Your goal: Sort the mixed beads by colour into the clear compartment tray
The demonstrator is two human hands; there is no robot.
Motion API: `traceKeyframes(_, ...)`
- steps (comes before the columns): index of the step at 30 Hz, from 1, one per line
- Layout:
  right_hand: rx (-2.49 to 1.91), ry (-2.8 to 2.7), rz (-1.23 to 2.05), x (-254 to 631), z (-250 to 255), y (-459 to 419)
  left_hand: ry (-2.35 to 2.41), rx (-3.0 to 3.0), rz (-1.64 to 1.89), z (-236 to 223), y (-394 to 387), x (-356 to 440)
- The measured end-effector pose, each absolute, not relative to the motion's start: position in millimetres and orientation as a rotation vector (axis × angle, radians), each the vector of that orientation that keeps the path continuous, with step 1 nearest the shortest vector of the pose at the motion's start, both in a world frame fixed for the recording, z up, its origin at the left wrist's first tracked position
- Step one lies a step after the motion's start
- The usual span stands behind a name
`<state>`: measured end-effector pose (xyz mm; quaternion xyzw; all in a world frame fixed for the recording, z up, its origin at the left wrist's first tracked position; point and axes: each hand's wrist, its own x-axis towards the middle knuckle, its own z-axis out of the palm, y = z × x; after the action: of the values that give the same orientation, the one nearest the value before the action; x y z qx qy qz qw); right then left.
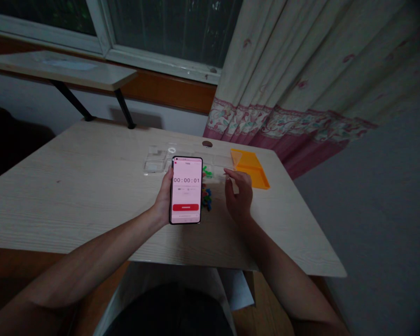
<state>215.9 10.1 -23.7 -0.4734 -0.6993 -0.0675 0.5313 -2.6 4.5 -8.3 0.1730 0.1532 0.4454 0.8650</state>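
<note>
My left hand (164, 198) is closed round the edge of a smartphone (186, 191), held upright above the table. Its lit screen reads 00:00:01 over a red button. Off to the phone's right is my right hand (240, 193), index finger stretched out and a gap between it and the thumb, with nothing visible in it. Partly hidden behind the phone lie small blue and red pieces (207, 199) and green pieces (207, 171). A clear plastic compartment tray (155, 166) extends behind the phone. Beyond my right hand lies a yellow plastic tray (257, 172).
The pale wooden table (73, 200) carries a raised shelf (91, 74) on black legs at the back left. A round dark hole or disc (207, 144) shows near its back edge. A curtain (266, 93) hangs behind, and a wall stands at the right.
</note>
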Motion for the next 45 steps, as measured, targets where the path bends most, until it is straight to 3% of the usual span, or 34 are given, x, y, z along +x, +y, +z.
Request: traceKeyframes(45,-1.177,-1.633,-0.099,219,-41,27,0.411,0.353,0.95,-5,20,-11)
